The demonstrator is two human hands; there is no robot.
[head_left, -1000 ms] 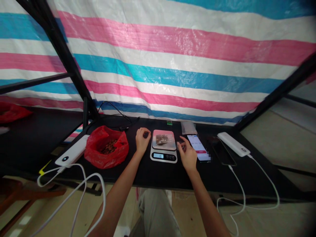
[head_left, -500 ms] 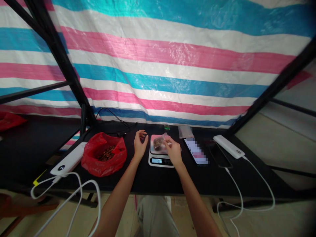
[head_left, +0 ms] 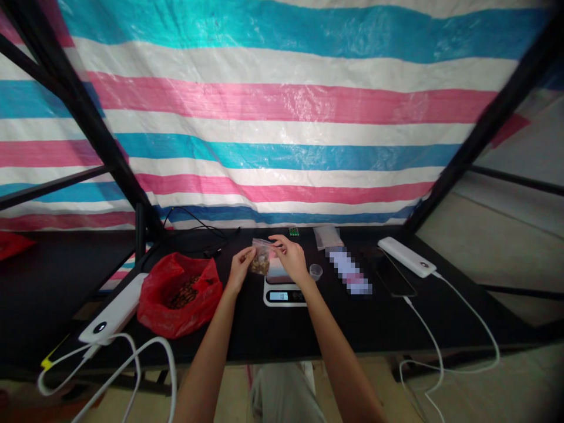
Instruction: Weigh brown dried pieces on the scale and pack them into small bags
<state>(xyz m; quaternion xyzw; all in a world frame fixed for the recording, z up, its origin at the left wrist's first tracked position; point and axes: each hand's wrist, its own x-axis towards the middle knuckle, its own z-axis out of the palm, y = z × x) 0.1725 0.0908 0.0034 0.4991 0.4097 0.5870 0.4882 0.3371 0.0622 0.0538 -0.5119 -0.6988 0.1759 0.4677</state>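
A small clear zip bag (head_left: 261,263) with brown bean-like pieces in its bottom hangs between my two hands. My left hand (head_left: 241,264) pinches its left edge. The fingers of my right hand (head_left: 288,257) are closed on its upper right corner. Below and to the right lies a white digital kitchen scale (head_left: 268,301) with a lit display, partly covered by my right hand and forearm. Just right of that hand stands a small clear plastic cup (head_left: 316,271). To the left, a red plastic bag (head_left: 152,299) sits open, holding many brown beans (head_left: 185,292).
A phone (head_left: 350,271) with a lit, blurred screen, a dark phone (head_left: 396,276) and a white power bank (head_left: 408,257) lie right. Flat clear bags (head_left: 328,237) and green batteries (head_left: 294,232) are at the back. Another power bank (head_left: 114,308) with white cables lies left.
The small bag has been lifted off the scale and moved left. My left hand, empty before, now grips its edge. The clear cup has come into view.
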